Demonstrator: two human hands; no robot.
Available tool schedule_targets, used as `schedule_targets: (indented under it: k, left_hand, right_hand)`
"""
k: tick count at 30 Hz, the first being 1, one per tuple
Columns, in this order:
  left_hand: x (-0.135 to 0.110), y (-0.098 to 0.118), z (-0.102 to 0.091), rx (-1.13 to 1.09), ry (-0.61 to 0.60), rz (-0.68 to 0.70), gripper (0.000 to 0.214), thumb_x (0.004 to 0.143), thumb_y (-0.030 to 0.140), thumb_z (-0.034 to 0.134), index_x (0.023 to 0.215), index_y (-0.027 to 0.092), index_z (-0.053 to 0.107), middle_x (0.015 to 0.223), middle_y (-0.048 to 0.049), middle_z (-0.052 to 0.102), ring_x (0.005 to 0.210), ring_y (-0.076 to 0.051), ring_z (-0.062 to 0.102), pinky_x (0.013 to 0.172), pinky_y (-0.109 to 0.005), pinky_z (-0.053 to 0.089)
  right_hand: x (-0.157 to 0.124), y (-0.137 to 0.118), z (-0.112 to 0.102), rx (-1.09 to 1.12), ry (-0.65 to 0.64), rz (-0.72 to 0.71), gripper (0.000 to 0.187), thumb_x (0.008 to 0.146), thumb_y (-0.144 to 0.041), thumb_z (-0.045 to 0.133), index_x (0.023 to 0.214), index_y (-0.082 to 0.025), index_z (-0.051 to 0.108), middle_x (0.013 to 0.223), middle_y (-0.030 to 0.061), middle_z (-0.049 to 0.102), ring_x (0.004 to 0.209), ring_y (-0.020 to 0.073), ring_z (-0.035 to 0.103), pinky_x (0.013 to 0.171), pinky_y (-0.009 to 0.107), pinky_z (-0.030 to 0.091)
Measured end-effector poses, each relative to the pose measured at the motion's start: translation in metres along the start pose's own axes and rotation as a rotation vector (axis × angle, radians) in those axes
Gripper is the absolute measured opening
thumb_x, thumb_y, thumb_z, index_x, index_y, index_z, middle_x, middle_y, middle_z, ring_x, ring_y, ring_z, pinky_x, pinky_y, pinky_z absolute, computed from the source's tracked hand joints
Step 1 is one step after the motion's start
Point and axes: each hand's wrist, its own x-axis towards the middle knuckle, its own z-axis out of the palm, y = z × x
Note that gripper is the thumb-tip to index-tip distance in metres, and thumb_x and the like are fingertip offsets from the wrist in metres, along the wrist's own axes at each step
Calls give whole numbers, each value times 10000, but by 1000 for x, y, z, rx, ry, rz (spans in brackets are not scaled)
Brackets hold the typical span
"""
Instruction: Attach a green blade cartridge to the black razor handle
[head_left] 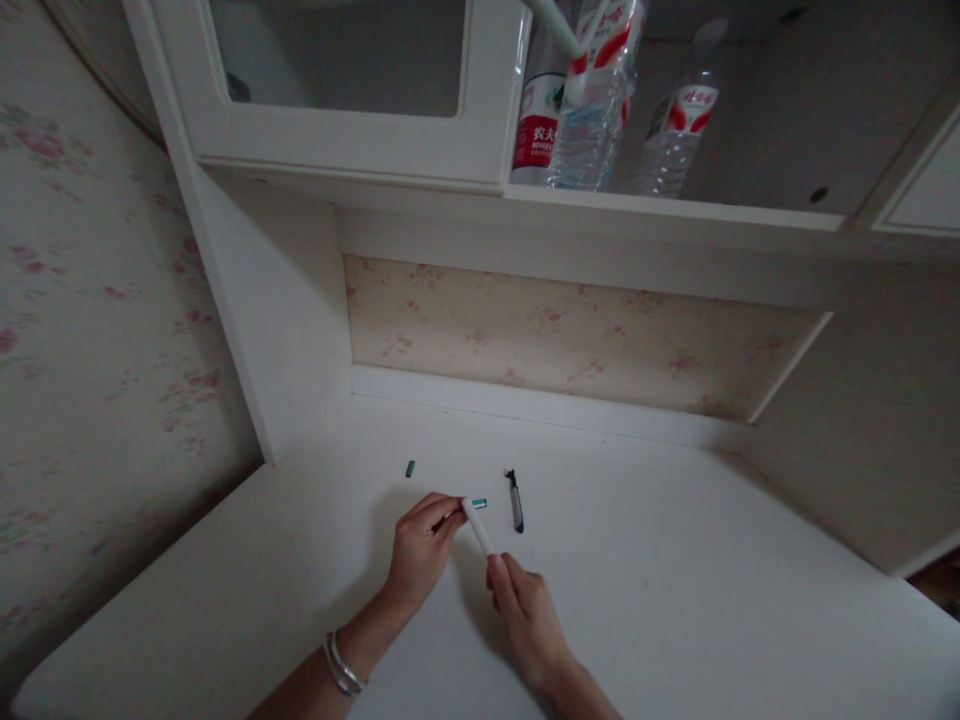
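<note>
My left hand (421, 550) is closed in a pinch on a small dark and teal razor cartridge (480, 503), whose end sticks out to the right of the fingertips. My right hand (525, 605) grips a slim white stick (478, 528) with a rounded tip. That tip is up against the left fingertips and hides part of the cartridge. A black and grey razor handle (516, 502) lies on the table just right of the hands. Farther back on the left lies a second teal cartridge (410, 468).
The white desk top (645, 540) runs back to a low ledge and floral wallpaper. Above it hangs a white cabinet (345, 130) with an open shelf of plastic bottles (589, 130). White side panels (277, 320) bound the desk.
</note>
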Motion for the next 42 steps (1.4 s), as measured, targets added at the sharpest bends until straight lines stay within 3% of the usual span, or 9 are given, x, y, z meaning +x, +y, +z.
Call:
schedule_targets:
  k: [5, 10, 16, 21, 26, 32, 37, 42]
  left_hand:
    - [-1, -2, 0, -11, 17, -38, 131, 867, 298, 613, 917, 204, 689, 822, -38, 622, 683, -148, 588, 615, -221, 487]
    - [0, -3, 0, 15, 4, -15, 149, 877, 301, 590, 903, 194, 691, 820, -47, 623, 722, -160, 585, 634, -228, 488]
    - [0, -2, 0, 3, 31, -42, 133, 864, 300, 608, 918, 209, 689, 827, -37, 625, 681, -151, 591, 608, -227, 493]
    - [0, 1, 0, 13, 20, -25, 136, 871, 292, 594, 890, 200, 693, 815, -39, 622, 713, -157, 584, 630, -226, 483]
    - [0, 2, -1, -10, 27, -70, 128, 864, 295, 606, 916, 211, 686, 826, -28, 619, 674, -143, 586, 593, -213, 478]
    - [1, 1, 0, 20, 23, -26, 116, 866, 275, 595, 885, 212, 690, 818, -25, 625, 716, -149, 589, 634, -216, 481]
    - [0, 0, -1, 17, 34, -51, 132, 865, 299, 601, 918, 212, 685, 826, -22, 622, 663, -132, 582, 577, -202, 475]
    - [0, -2, -3, 28, 19, -46, 142, 871, 310, 595, 924, 209, 680, 826, -19, 613, 635, -123, 567, 541, -194, 458]
  right_hand:
    - [1, -1, -2, -31, 105, 8, 537, 1020, -585, 300, 691, -205, 490, 545, -17, 461, 471, 178, 442, 456, 255, 268]
    - [1, -3, 0, 5, 10, -4, 528, 1021, -580, 309, 689, -207, 478, 528, -26, 440, 453, 172, 418, 441, 254, 250]
    - [2, -1, -2, -4, 101, 14, 545, 1015, -593, 305, 675, -204, 476, 523, -25, 431, 458, 172, 409, 445, 253, 256]
    - [0, -3, 0, 16, 0, -21, 526, 1024, -571, 315, 688, -200, 478, 526, -31, 430, 455, 164, 404, 456, 249, 256]
    - [3, -3, -2, 1, 96, 20, 541, 1015, -590, 310, 669, -202, 464, 521, -30, 425, 457, 167, 398, 454, 250, 253]
    - [2, -5, -1, 2, 5, -7, 524, 1018, -575, 309, 690, -203, 477, 532, -32, 428, 461, 168, 404, 461, 248, 261]
    - [5, -6, -11, -58, 148, 13, 517, 1001, -591, 332, 693, -203, 481, 534, -33, 432, 467, 177, 414, 461, 249, 263]
    - [22, 6, -46, -203, 302, 6, 420, 998, -512, 343, 960, -175, 589, 748, 19, 571, 657, 220, 542, 578, 256, 381]
